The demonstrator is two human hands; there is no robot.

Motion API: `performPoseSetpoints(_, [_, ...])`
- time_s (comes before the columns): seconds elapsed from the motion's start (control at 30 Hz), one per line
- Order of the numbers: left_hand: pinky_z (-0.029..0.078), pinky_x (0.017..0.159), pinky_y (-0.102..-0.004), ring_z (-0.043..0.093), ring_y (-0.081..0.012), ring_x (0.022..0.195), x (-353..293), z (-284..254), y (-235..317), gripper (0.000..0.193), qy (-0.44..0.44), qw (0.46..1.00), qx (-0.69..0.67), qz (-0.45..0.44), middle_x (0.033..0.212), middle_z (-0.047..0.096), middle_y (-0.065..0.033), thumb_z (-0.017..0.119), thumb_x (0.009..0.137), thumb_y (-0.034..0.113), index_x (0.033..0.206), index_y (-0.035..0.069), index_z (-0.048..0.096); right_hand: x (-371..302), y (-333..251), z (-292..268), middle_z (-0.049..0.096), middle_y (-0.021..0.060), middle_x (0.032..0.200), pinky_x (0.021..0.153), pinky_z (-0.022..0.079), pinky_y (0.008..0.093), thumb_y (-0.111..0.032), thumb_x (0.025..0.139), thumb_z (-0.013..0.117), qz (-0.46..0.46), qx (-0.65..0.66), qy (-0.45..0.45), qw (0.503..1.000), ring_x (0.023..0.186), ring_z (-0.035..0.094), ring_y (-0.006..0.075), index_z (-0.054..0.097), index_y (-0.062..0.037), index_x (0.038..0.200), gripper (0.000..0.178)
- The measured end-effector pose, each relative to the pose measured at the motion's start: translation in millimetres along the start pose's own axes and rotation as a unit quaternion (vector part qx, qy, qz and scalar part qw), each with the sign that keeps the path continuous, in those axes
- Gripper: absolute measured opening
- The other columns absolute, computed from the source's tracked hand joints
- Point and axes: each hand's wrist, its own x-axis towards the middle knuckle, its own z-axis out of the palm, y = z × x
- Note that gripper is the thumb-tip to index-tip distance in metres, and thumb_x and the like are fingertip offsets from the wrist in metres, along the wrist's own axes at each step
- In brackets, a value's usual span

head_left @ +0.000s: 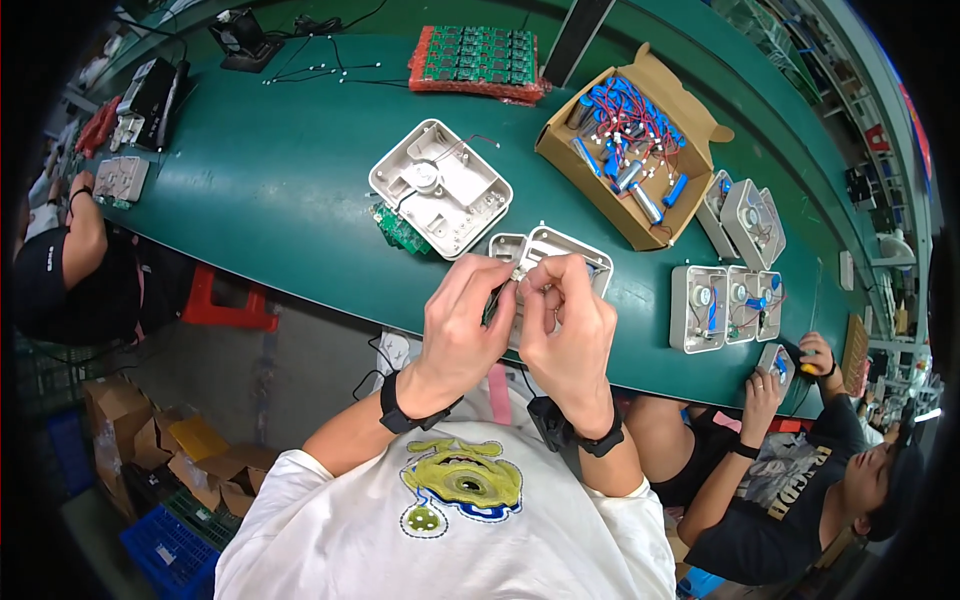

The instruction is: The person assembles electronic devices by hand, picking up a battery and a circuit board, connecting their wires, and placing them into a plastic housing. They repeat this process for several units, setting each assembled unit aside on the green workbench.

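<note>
My left hand (464, 318) and my right hand (570, 335) meet over the table's near edge, both closed in a pinch. A tiny pale piece (518, 273) shows between the fingertips, too small to name. Behind and under the fingers lies a white plastic housing (565, 243), partly hidden by my hands. Just beyond it to the left sits a larger open white housing (440, 190), with a round speaker (426, 177) and a thin red-and-black wire inside. A green circuit board (400, 229) rests against that housing's near left side.
A cardboard box (640, 222) of blue battery cells with wires stands at right. Several white housings (698, 310) sit farther right, near a co-worker's hands (765, 390). Stacked green circuit boards (480, 55) lie at the back. Another person (85, 245) sits at far left.
</note>
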Motion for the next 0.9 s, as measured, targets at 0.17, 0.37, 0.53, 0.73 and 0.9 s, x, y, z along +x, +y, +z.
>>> performPoseSetpoints(0.17, [0.058, 0.074, -0.0438, 0.069, -0.0390, 0.085, -2, -2, 3, 0.029, -0.003, 1.000, 0.002, 0.003, 0.099, 0.068, -0.0193, 0.074, 0.081, -0.015, 0.108, -0.006, 0.068, -2, 1, 5, 0.065, 0.0042, 0.078, 0.051, 0.043, 0.0268, 0.013, 0.089, 0.066, -0.019, -0.009, 0.004, 1.000, 0.053, 0.054, 0.0104, 0.057, 0.0003, 0.099, 0.018])
performPoseSetpoints(0.37, [0.057, 0.073, -0.0437, 0.068, -0.0389, 0.084, 2, -5, 6, 0.030, -0.012, 0.999, 0.021, 0.034, 0.097, 0.067, -0.0184, 0.074, 0.081, -0.015, 0.109, -0.006, 0.068, -3, 2, 9, 0.067, 0.0040, 0.078, 0.049, 0.042, 0.0265, 0.012, 0.089, 0.068, -0.013, -0.026, 0.023, 0.999, 0.052, 0.053, 0.0092, 0.056, 0.0001, 0.100, 0.020])
performPoseSetpoints(0.53, [0.058, 0.071, -0.0404, 0.070, -0.0335, 0.082, 5, -10, -6, 0.033, -0.028, 1.000, 0.002, 0.005, 0.095, 0.066, -0.0158, 0.075, 0.081, -0.013, 0.112, -0.004, 0.069, 4, -1, -7, 0.074, 0.0086, 0.094, 0.061, 0.051, 0.0305, 0.004, 0.087, 0.079, 0.016, -0.030, -0.008, 0.999, 0.066, 0.063, 0.0147, 0.062, 0.0011, 0.112, 0.031])
performPoseSetpoints(0.73, [0.059, 0.069, -0.0337, 0.072, -0.0233, 0.077, 21, -20, 14, 0.028, -0.079, 0.990, -0.041, -0.111, 0.095, 0.067, -0.0130, 0.077, 0.083, -0.010, 0.110, -0.003, 0.072, -36, -13, -35, 0.043, 0.0309, 0.156, 0.107, 0.046, 0.0490, -0.010, 0.077, 0.091, 0.049, -0.190, -0.043, 0.980, 0.135, 0.050, 0.0450, 0.036, 0.0029, 0.158, 0.099])
performPoseSetpoints(0.9, [0.059, 0.069, -0.0297, 0.071, -0.0192, 0.075, 22, -17, 25, 0.023, -0.135, 0.980, -0.060, -0.131, 0.097, 0.070, -0.0124, 0.078, 0.086, -0.009, 0.108, -0.004, 0.075, -45, -19, 1, 0.016, 0.0403, 0.169, 0.119, 0.034, 0.0611, -0.016, 0.076, 0.091, 0.103, -0.204, -0.066, 0.971, 0.151, 0.029, 0.0605, 0.012, 0.0028, 0.169, 0.123])
